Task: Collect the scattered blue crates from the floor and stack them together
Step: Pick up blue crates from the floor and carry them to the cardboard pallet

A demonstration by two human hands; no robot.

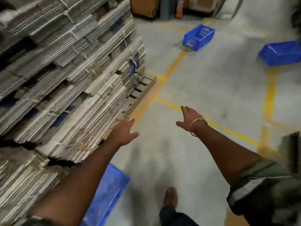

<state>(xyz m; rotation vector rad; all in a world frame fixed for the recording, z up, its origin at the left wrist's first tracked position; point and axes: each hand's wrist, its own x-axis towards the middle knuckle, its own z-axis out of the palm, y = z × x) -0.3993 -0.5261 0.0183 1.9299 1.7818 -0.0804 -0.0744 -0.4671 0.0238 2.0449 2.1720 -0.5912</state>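
We see a tall stack of bundled flattened cardboard (65,70) filling the left side, tied with white straps and resting on a pallet (141,90) whose slatted edge juts out at its far corner. The grey concrete floor (211,88) spreads to the right, crossed by yellow painted lines (269,95).

Three blue crates lie well apart from one another. One blue crate at the bottom (107,194) sits on the floor just beside the cardboard stack, partly hidden behind our left forearm and blurred. A second, the far crate (198,37), stands upright near a yellow line — its open top faces up. The third, the right-edge crate (281,53), sits tilted at the frame's border and is cut off by it.

Both our arms reach forward over the floor. The left hand (125,131) has its fingers spread and straight, holding nothing, close by the stack's lower corner. The right hand (189,118) is likewise spread wide and empty — a thin bangle (197,126) circles its wrist. One sandalled foot (171,197) shows below.
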